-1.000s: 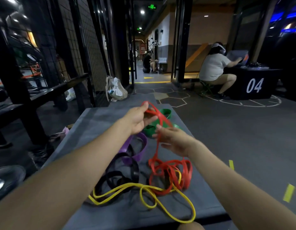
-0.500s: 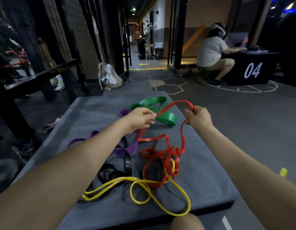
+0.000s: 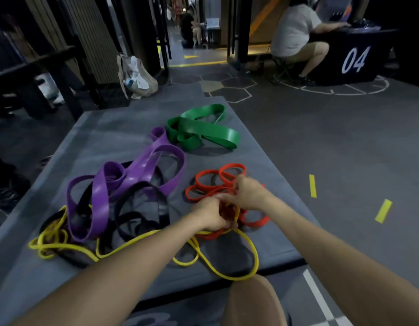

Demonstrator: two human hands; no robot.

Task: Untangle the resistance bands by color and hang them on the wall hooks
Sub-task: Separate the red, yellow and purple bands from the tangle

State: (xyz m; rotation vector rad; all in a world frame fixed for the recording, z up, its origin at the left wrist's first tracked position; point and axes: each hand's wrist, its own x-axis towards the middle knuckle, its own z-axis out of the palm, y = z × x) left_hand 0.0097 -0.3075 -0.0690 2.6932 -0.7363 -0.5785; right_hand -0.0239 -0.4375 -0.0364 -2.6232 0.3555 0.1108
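Observation:
Resistance bands lie on a grey mat (image 3: 114, 135). The green band (image 3: 205, 131) sits alone at the far end. A wide purple band (image 3: 138, 171) loops over a black band (image 3: 140, 208) on the left. The thin yellow band (image 3: 227, 262) trails along the near edge and runs into the red band (image 3: 212, 182), which is heaped at the right. My left hand (image 3: 209, 215) and my right hand (image 3: 247, 192) meet low over that heap, both pinching the knot where red and yellow cross. No wall hooks are in view.
The mat's near edge (image 3: 274, 264) drops to the floor by my knee (image 3: 253, 300). A light bag (image 3: 136, 77) leans beyond the mat. A seated person (image 3: 295, 36) works at a black box marked 04 (image 3: 355, 58). Dark benches (image 3: 39, 74) stand at the left.
The red band was stretched up between my raised hands; now it lies heaped on the mat. Both hands have come down and together onto the red and yellow knot. The camera has tilted down.

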